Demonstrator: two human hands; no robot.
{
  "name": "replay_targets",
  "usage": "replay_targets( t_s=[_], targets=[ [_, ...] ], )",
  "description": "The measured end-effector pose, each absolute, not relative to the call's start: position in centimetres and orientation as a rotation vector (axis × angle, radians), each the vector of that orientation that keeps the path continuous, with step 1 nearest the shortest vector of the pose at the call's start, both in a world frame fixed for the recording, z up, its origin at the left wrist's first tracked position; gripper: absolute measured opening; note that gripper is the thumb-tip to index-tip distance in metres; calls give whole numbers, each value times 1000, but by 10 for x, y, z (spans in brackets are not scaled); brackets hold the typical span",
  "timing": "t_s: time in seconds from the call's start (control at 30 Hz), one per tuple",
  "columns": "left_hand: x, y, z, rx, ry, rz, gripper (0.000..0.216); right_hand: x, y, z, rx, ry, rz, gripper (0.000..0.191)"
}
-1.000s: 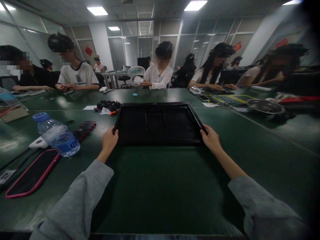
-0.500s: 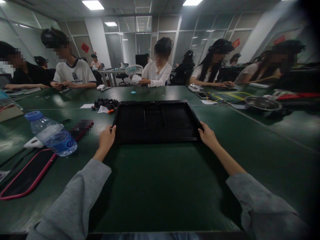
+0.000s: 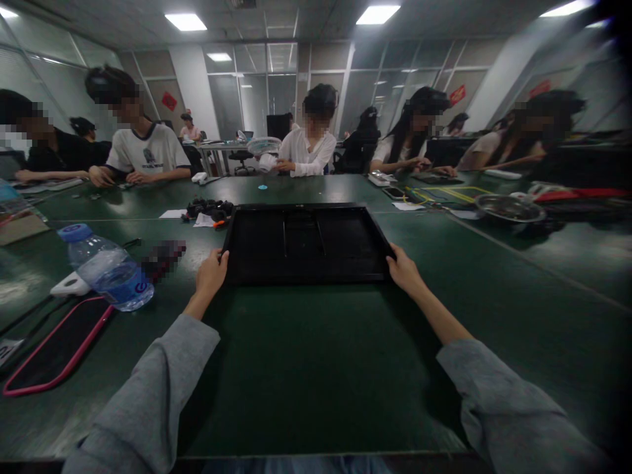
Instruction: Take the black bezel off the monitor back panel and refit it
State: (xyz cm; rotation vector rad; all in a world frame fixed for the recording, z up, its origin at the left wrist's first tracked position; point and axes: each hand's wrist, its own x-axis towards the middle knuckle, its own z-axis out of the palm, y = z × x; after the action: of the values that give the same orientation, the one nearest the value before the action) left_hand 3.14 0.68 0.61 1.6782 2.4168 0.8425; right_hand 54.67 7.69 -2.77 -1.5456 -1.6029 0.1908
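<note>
A black, shallow rectangular tray-like panel (image 3: pixel 345 240) with a raised rim lies on the green table (image 3: pixel 316 368) in front of me. Two thin ridges run across its middle. My left hand (image 3: pixel 211 271) is closed on its left edge, thumb along the rim. At the opposite edge, my right hand (image 3: pixel 403 268) grips in the same way. The fingers under and behind the panel are hidden on both sides.
Left of my arm are a water bottle (image 3: pixel 106 266), a pink-edged phone (image 3: pixel 62 345) and a white plug block (image 3: pixel 72 284). Dark cable bundles (image 3: pixel 210 209) sit beyond the panel. At right is a metal bowl (image 3: pixel 511 208). Several people sit across the table.
The view has shifted slightly. Both hands keep hold of the panel, which shows almost no movement. Across the table, a person on the left has moved their hands apart.
</note>
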Motion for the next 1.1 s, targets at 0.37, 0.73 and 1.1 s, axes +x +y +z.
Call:
replay_targets(
  t_s=[0.37, 0.73, 1.1],
  targets=[
    [79, -11, 21, 2165, 2387, 1162, 58, 482, 44, 2, -1532, -1615, -308, 70],
    [96, 1, -2, 2534, 2025, 502, 59, 432, 41, -17, -1505, -2230, -99, 57],
    [116, -15, 16, 2682, 2050, 1064, 62, 413, 19, 10, -1425, -1999, -419, 74]
  ],
)
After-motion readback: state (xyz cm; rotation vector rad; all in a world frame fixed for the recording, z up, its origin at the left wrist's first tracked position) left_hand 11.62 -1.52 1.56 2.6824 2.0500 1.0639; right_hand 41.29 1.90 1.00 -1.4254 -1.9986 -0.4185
